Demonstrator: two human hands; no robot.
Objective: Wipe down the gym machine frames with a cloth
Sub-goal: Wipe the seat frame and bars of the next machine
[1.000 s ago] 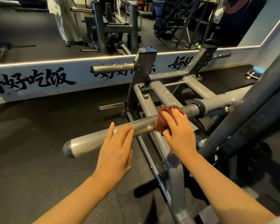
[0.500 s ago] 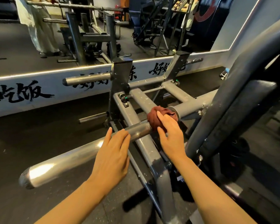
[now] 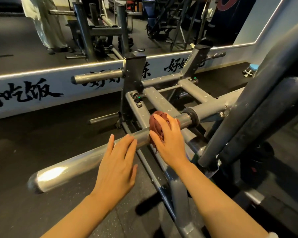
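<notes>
On the steel bar (image 3: 86, 162) of the grey machine frame (image 3: 155, 97), right hand (image 3: 169, 140) clamped a bunched maroon cloth (image 3: 157, 123) near the collar, left hand (image 3: 117, 162) rested flat, fingers straight.

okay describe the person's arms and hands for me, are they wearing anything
Both forearms are bare, and the left hand and right hand wear no gloves, rings or watch. Only a sliver of white fuzzy sleeve cuff shows at the right arm's lower edge.
</notes>
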